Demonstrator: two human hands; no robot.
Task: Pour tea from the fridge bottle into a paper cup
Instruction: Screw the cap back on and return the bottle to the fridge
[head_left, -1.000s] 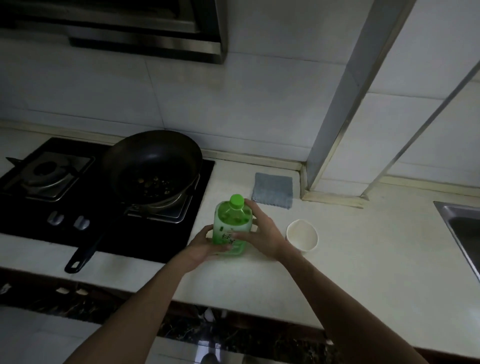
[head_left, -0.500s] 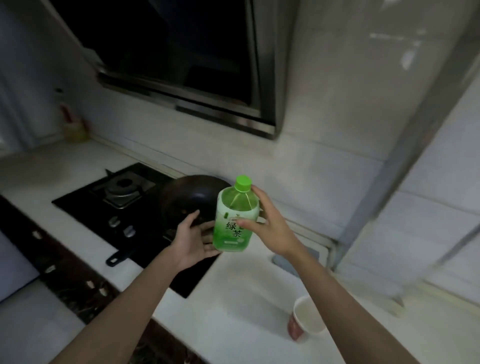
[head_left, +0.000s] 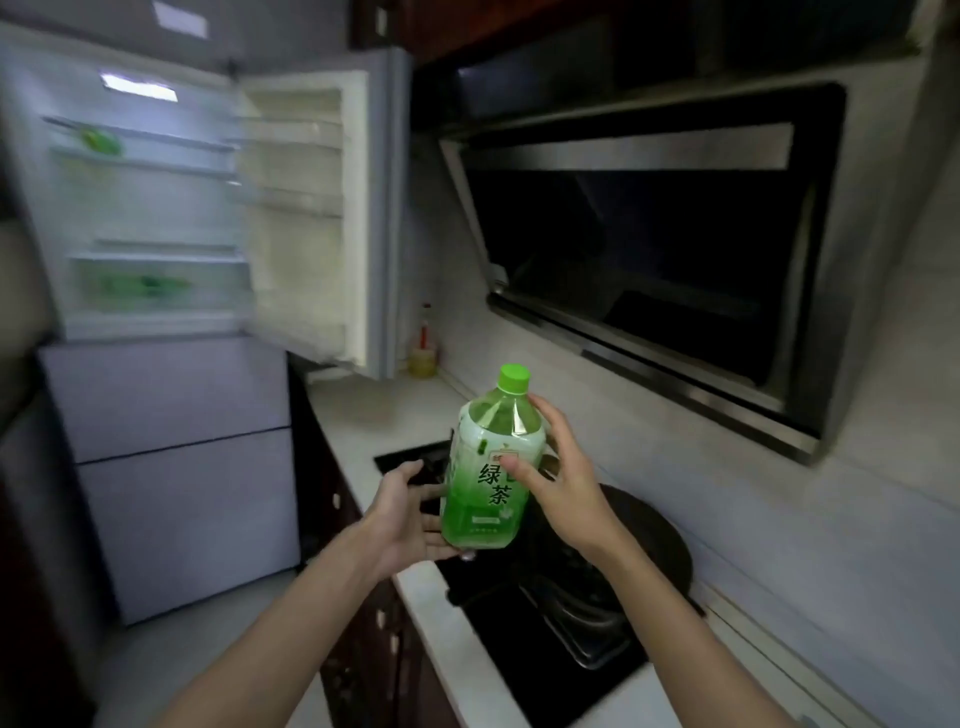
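- While the bottle (head_left: 491, 467) stands upright in the air over the hob (head_left: 545, 623), cap on, the right grip (head_left: 561, 478) clasps its side.
- Beneath, the left grip (head_left: 410, 514), fingers flat, cups its base.
- Behind, the fridge (head_left: 166, 395) stands open.

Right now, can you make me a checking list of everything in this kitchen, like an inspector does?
Surface: pale countertop with a black stove set in it.
Job's things: tea bottle, green cap on, held nearly upright above the stove; paper cup not in view.
Clutter: dark pan on the stove; small yellowish bottle in the corner.
Fingers: right hand grips the tea bottle's side; left hand supports its base from below.
Cables: nothing seen.
Surroundings: fridge with its upper door open; range hood above the stove.
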